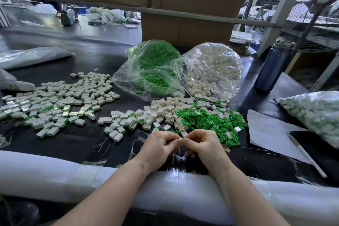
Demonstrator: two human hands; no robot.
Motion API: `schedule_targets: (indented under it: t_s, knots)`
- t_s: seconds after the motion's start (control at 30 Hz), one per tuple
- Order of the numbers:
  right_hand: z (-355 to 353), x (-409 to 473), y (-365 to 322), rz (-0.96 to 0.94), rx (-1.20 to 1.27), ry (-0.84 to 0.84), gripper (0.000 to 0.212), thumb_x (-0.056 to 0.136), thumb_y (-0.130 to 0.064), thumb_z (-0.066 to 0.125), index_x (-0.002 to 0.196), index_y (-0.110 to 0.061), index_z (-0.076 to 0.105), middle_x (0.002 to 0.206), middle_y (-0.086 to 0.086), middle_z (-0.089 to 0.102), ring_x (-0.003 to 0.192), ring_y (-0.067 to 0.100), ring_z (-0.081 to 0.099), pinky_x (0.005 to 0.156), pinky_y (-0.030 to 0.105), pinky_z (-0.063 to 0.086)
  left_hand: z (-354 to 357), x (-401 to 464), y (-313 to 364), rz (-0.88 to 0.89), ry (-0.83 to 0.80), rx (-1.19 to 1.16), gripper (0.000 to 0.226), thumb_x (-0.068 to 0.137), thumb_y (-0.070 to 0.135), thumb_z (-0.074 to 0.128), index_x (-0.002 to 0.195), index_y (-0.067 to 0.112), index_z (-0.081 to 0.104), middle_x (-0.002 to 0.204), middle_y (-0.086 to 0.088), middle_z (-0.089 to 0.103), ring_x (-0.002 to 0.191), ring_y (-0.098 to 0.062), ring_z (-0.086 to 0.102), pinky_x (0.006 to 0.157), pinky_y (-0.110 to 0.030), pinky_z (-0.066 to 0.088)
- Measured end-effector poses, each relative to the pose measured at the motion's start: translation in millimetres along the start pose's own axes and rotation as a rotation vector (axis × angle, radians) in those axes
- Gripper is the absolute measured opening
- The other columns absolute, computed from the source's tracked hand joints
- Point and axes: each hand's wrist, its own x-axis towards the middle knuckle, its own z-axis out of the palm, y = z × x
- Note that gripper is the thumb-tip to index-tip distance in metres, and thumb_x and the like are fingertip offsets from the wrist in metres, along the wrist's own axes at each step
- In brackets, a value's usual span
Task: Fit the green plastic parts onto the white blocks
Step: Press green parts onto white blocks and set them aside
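hands [181, 143] pinching white block [180, 139], green parts [211, 121]

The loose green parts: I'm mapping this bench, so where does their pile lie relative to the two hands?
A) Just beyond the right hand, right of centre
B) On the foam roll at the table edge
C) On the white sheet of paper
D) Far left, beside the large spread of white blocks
A: the loose green parts are heaped just beyond the right hand, right of the left hand.
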Motion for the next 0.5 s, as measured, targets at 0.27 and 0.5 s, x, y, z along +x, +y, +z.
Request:
schedule_targets:
  t_s: [0.27,0.5]
  knots:
    - [0.3,-0.5,-1.7,-0.029,0.217,0.033,0.009,0.077,-0.002,0.071,0.07,-0.004,0.065,0.056,0.003,0.066,0.048,0.009,0.06,0.044,0.017,0.046,0.5,-0.2,4.5,-0.046,0.046,-0.156,0.016,0.087,0.012,0.062,0.101,0.01,0.069,0.089,-0.015,0.07,0.088,-0.029,0.066,0.086,-0.042,0.052]
    - [-0.2,-0.2,0.4,-0.073,0.214,-0.017,0.012,0.075,0.002,0.072,0.067,-0.006,0.066,0.057,0.006,0.066,0.05,0.011,0.061,0.046,0.018,0.047,0.2,0.0,3.8,-0.031,0.051,-0.105,0.007,0.084,0.009,0.061,0.085,0.014,0.066,0.072,-0.013,0.063,0.068,-0.021,0.056,0.073,-0.042,0.049]
